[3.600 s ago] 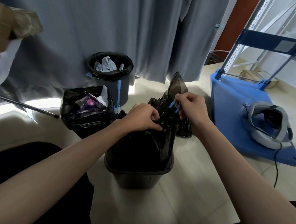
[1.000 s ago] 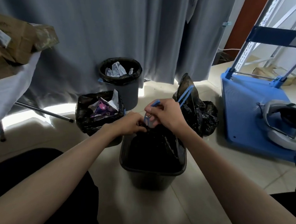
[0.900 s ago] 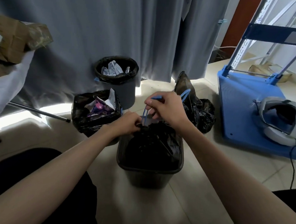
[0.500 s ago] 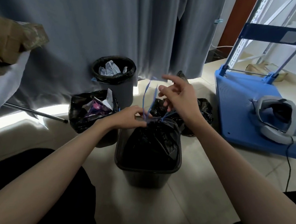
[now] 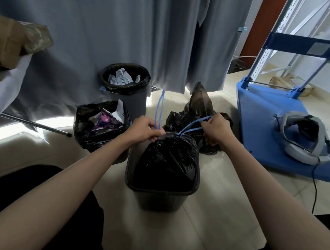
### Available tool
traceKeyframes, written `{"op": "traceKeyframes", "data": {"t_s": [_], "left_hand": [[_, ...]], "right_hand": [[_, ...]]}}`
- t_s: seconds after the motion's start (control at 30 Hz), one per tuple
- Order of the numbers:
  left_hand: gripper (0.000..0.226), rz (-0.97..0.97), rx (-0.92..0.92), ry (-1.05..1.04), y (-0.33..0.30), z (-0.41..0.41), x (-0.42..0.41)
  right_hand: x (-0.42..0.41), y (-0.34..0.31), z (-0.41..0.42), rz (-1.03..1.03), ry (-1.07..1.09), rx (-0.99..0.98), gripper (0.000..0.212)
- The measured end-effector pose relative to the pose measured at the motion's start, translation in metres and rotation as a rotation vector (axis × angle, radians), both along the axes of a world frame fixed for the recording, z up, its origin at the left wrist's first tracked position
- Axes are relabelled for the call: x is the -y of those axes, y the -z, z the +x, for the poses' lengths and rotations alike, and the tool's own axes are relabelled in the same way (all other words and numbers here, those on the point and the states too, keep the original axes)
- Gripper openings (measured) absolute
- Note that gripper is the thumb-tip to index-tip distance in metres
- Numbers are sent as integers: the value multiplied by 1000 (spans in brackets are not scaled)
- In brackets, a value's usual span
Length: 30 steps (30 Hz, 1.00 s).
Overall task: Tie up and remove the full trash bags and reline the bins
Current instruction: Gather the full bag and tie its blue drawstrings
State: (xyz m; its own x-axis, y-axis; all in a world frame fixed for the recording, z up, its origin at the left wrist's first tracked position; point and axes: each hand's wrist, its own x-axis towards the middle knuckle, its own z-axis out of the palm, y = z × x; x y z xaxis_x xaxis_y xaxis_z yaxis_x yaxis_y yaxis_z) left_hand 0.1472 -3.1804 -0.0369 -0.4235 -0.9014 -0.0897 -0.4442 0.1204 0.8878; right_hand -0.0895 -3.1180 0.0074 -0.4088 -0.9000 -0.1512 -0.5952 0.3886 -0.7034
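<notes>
**Cinching the bag in the near bin**

Grey curtain fills the far side, pale tiled floor below it. Both forearms reach out over the near bin, hands apart. Left hand pinches one blue drawstring loop that stands straight up; right hand grips the other loop, pulled off to the right. Can't really see the fingertips, they're curled under. The black trash bag sits inside that bin, neck gathered tight, glossy and wrinkled. Far left, a square bin and a round bin hold paper scraps. A loose black bag lies behind the right hand.
</notes>
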Motion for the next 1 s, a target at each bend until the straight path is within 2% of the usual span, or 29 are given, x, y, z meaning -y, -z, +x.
{"op": "traceKeyframes", "data": {"t_s": [0.1,0.13,0.17,0.23,0.33,0.43,0.6,0.67,0.77,0.9,1.0], "left_hand": [[16,86,-82,-75,-2,1,0],[18,108,-98,-88,-2,2,0],[19,126,-108,-96,-3,3,0],[21,157,-132,-102,-5,4,-1],[18,189,-190,-97,-10,4,-5],[13,209,-225,-75,-11,2,-6],[18,258,-251,-63,-11,2,-5],[17,289,-286,-70,-11,1,-6],[18,316,-318,-96,-12,0,-7],[28,283,-295,-118,-16,1,-6],[24,220,-268,-96,-22,3,-7]], "right_hand": [[-2,1,-4,168,-71,-111,22],[-3,1,-4,232,-135,-81,17],[-5,-1,-2,286,-214,5,14],[-8,-5,7,333,-360,227,23],[-7,-3,20,271,-419,464,40],[-2,3,24,221,-407,592,44],[2,15,23,64,-389,732,25],[2,18,25,16,-345,872,14],[3,21,27,-40,-246,1098,14],[6,28,32,-82,-189,1155,16],[11,34,36,-123,-156,1079,14]]}}
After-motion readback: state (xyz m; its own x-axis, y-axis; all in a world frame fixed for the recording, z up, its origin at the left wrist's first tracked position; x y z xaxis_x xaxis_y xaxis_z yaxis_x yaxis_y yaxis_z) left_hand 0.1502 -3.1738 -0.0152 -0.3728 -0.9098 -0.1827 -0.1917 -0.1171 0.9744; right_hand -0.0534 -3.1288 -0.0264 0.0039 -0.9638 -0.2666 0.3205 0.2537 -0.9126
